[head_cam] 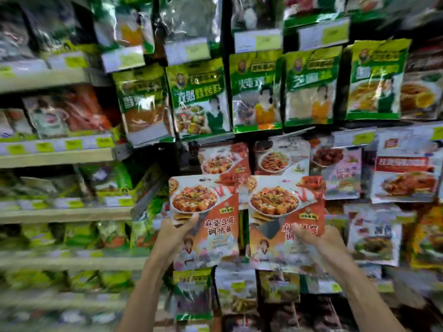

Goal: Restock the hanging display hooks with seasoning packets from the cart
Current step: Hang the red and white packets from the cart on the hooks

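I hold up two identical orange-and-white mapo tofu seasoning packets side by side in front of the hanging display. My left hand [176, 232] grips the left packet [208, 212] by its left edge, thumb on the front. My right hand [314, 238] grips the right packet [285, 212] near its middle, thumb across the printed text. Just behind and above them hangs a matching mapo tofu packet [223, 159] on its hook. The hooks themselves are hidden by the packets. The cart is out of view.
Green seasoning packets [256, 92] hang in a row above, with yellow price tags [257, 40] over them. More red and white packets [405, 173] hang to the right. Shelves [60, 156] with bagged goods run along the left. Further packets [237, 291] hang below my hands.
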The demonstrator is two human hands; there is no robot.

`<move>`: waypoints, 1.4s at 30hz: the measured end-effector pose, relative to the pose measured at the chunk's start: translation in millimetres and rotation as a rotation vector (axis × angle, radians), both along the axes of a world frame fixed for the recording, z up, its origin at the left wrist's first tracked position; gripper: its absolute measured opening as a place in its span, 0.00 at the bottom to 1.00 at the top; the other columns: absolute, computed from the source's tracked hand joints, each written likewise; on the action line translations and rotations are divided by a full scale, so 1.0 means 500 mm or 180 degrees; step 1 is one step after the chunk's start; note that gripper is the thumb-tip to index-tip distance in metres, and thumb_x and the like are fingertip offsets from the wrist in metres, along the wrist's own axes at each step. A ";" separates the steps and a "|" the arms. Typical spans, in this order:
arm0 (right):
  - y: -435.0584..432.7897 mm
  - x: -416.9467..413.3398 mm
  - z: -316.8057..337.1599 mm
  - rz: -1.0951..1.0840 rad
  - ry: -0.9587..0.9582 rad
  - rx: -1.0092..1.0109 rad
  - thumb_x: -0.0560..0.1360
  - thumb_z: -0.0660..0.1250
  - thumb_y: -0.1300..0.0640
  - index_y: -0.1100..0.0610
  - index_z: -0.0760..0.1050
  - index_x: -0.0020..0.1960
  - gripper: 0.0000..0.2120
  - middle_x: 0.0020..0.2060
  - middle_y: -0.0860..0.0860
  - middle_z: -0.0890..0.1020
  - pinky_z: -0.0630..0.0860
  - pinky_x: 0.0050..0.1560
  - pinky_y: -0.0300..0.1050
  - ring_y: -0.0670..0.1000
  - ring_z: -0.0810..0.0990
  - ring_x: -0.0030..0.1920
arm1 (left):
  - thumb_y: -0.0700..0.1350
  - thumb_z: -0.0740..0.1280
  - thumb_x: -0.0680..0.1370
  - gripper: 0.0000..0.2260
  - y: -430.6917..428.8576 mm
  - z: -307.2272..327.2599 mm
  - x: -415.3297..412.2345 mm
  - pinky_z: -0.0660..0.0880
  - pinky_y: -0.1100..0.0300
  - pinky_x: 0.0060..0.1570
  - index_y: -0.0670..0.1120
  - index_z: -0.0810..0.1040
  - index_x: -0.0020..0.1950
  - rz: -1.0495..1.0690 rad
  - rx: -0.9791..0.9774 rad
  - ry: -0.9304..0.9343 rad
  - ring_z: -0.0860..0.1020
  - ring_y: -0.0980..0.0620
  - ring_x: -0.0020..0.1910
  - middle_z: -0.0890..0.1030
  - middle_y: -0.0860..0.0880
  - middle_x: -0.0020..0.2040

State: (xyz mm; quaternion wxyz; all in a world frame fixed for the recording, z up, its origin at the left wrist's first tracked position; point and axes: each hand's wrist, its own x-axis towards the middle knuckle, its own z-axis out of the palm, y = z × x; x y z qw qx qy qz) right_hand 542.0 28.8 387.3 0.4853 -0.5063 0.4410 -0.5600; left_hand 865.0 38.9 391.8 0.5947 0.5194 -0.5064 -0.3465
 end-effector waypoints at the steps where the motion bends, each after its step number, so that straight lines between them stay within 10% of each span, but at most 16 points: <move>1: -0.003 0.019 -0.003 0.0005 0.0008 -0.0026 0.71 0.71 0.66 0.53 0.74 0.24 0.19 0.19 0.44 0.75 0.69 0.23 0.29 0.40 0.75 0.22 | 0.51 0.72 0.70 0.12 -0.010 0.000 0.018 0.68 0.64 0.22 0.50 0.78 0.27 -0.0003 0.0016 0.0010 0.71 0.58 0.20 0.74 0.53 0.22; 5: -0.014 0.067 -0.005 -0.0046 0.0056 0.0034 0.71 0.72 0.63 0.63 0.80 0.41 0.03 0.34 0.53 0.83 0.75 0.30 0.31 0.45 0.82 0.32 | 0.47 0.72 0.73 0.15 -0.069 0.008 0.052 0.67 0.63 0.19 0.49 0.79 0.26 -0.0063 0.0100 0.0143 0.68 0.53 0.17 0.70 0.51 0.20; 15: -0.086 0.067 0.026 -0.0069 0.0041 0.0170 0.60 0.77 0.48 0.68 0.79 0.49 0.27 0.44 0.59 0.85 0.77 0.57 0.59 0.59 0.84 0.47 | 0.47 0.73 0.73 0.13 -0.231 0.053 -0.012 0.70 0.61 0.20 0.43 0.76 0.33 -0.0397 0.0354 0.0530 0.69 0.49 0.17 0.67 0.49 0.20; 33: -0.171 0.091 0.042 0.0294 -0.0042 0.0026 0.63 0.75 0.53 0.63 0.78 0.53 0.22 0.44 0.53 0.86 0.77 0.45 0.41 0.52 0.85 0.47 | 0.50 0.74 0.70 0.16 -0.319 0.041 -0.056 0.68 0.59 0.23 0.37 0.78 0.43 -0.0254 0.0533 0.0722 0.71 0.48 0.21 0.76 0.45 0.27; 42: -0.196 0.157 0.042 0.0590 -0.0060 0.0191 0.64 0.76 0.52 0.61 0.80 0.49 0.19 0.44 0.53 0.87 0.79 0.48 0.46 0.52 0.85 0.46 | 0.49 0.66 0.78 0.15 -0.210 0.088 0.016 0.77 0.54 0.47 0.39 0.77 0.58 0.1052 -0.0020 -0.1905 0.80 0.48 0.46 0.83 0.43 0.46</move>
